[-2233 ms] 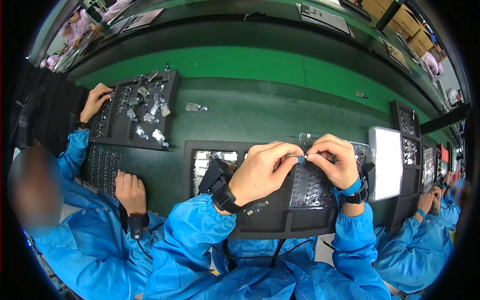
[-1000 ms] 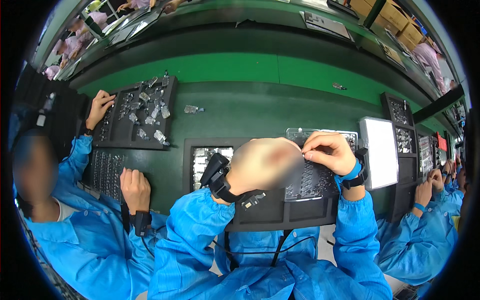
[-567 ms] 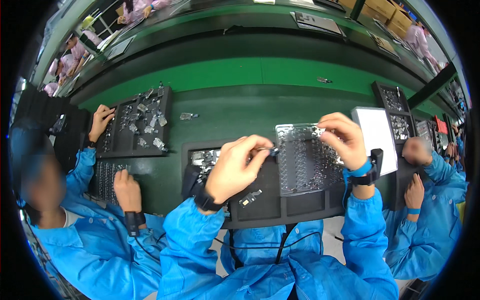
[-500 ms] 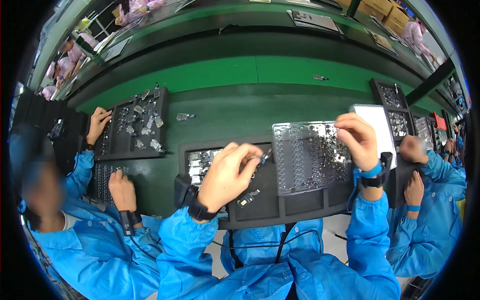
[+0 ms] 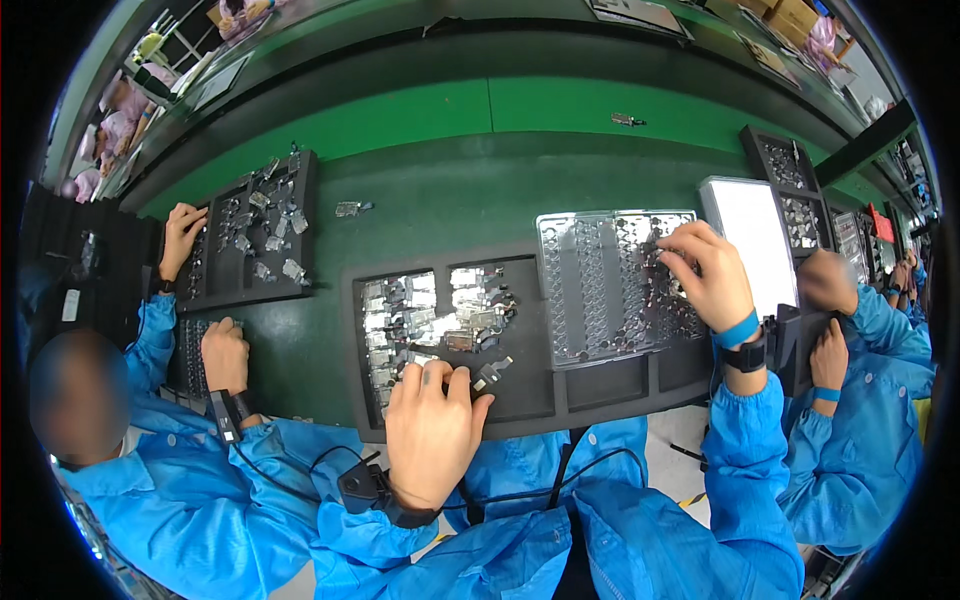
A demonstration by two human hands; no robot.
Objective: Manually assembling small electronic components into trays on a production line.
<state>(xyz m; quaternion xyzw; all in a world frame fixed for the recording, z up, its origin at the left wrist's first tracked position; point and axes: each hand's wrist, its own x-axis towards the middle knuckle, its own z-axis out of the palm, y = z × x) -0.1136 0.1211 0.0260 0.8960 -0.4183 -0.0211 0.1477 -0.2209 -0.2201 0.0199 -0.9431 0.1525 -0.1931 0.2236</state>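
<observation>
My left hand (image 5: 435, 430) is low over the front of a black compartmented tray (image 5: 515, 405), back upward, with its fingers bent down and their tips hidden. Close to its index finger lies a small metal part with a dark tab (image 5: 490, 378). Many small silvery metal parts (image 5: 405, 310) fill the tray's left compartments. My right hand (image 5: 710, 280) hovers at the right side of a clear plastic tray (image 5: 595, 290) with rows of small pockets. Its thumb and index finger are pinched together; whatever is between them is too small to make out. Small dark parts occupy the right-hand rows.
A white sheet or lid (image 5: 750, 240) lies right of the clear tray. Co-workers' hands work at a black parts tray (image 5: 245, 240) on the left and by another parts tray (image 5: 800, 215) on the right. Loose parts (image 5: 352, 208) lie on the green table (image 5: 430, 200).
My left hand has moved back and down from the middle of the black tray; the small metal part at its fingertips is no longer visible there. My right hand stays over the clear tray, lower.
</observation>
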